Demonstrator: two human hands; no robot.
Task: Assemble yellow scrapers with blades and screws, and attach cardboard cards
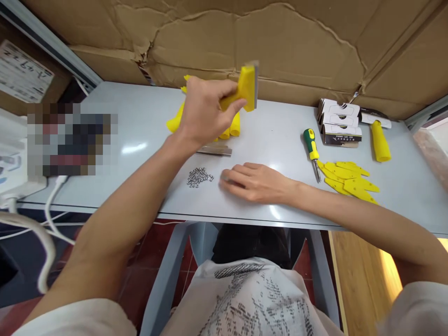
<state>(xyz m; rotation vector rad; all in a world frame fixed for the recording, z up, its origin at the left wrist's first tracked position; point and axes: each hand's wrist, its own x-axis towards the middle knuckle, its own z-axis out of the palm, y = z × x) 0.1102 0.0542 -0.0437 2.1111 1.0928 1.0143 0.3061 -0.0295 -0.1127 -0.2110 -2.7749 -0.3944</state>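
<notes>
So the left hand (206, 109) is holding a scraper (248, 88) up above the counter (280, 135), grip wrapping round its handle, thumb pressing near the head. The right hand (257, 184) is lying palm down beside the screws (199, 177), fingers curling a bit; can't tell if that grip is hiding anything.

My worry is the metal edge (256, 86): it's sticking out past the fingers, so if the hold is slipping, the scraper could be dropping onto the counter or nicking someone. The screws are sitting loose near the front edge with nothing fencing them in, so a careless sweep of the right hand could be sending some to the floor. The driver (311, 144) is lying loose too, and a bump from the right arm could be rolling it. The plates (353, 179) are overlapping, so one could be sliding off if the forearm is dragging.

Counts: I'm seeing one raised scraper, one driver, one handle (380, 142) lying at far right. At least three yellow pieces (235, 126) are hiding behind the left hand, at least five plates are showing, and at least three sleeves (341, 123) are stacking up. Screws: dozens, too jumbled. Strips (219, 150): a few, blurring together.
</notes>
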